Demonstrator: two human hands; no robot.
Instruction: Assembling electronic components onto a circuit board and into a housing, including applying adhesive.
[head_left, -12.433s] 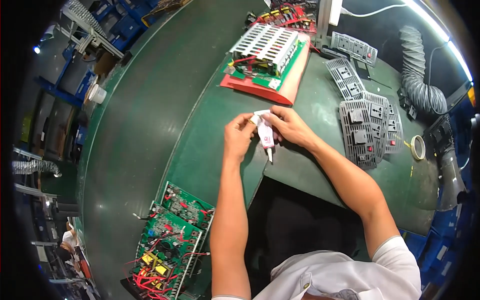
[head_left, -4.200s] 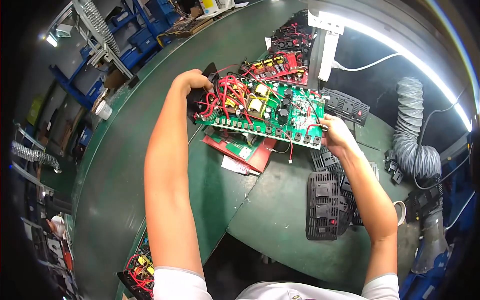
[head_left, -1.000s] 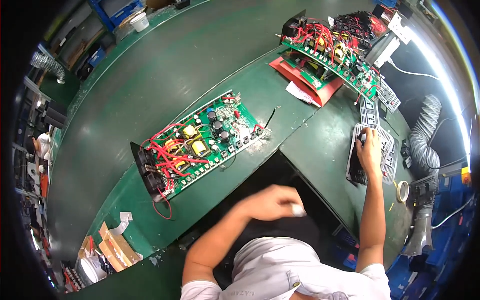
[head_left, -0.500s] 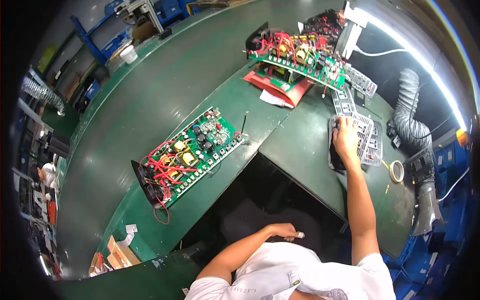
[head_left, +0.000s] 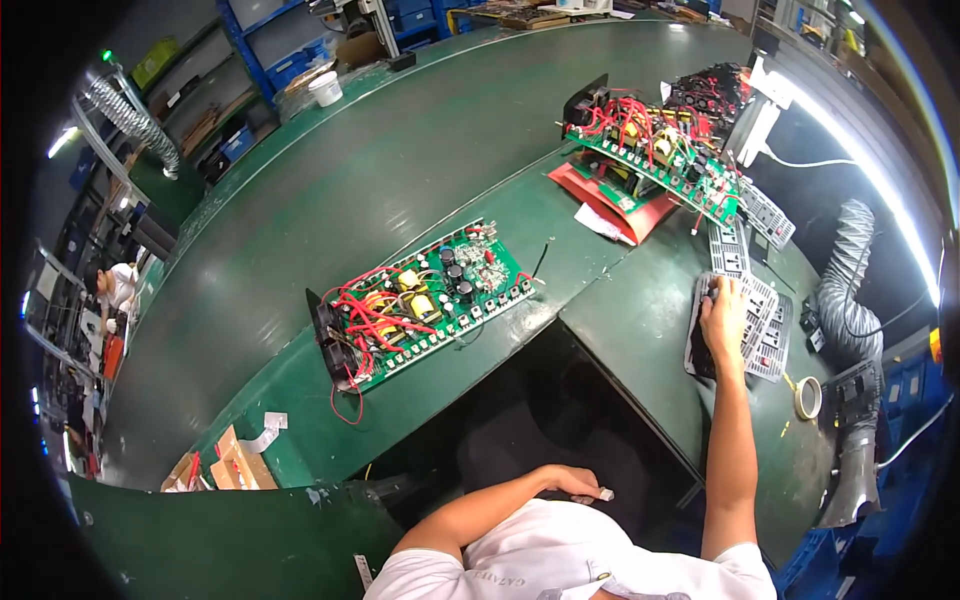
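Socket panels (head_left: 764, 322) overlap, probably to save space, under your right hand (head_left: 724, 320), whose grip is hidden. Left of them, your left hand (head_left: 573, 483) curls, its hold unclear.

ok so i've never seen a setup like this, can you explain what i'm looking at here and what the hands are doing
There's no machine: these are a person's bare hands, seen from a wide fisheye camera on their head. It looks down, so straight edges bend.

On the green table lies a circuit board with red wires. Farther right, another board sits atop a pile with a red sheet.

The right hand is on overlapping slotted panels; I can't tell whether it grips one. The left hand is near the person's body, with something small and white at its fingers, too small to identify.
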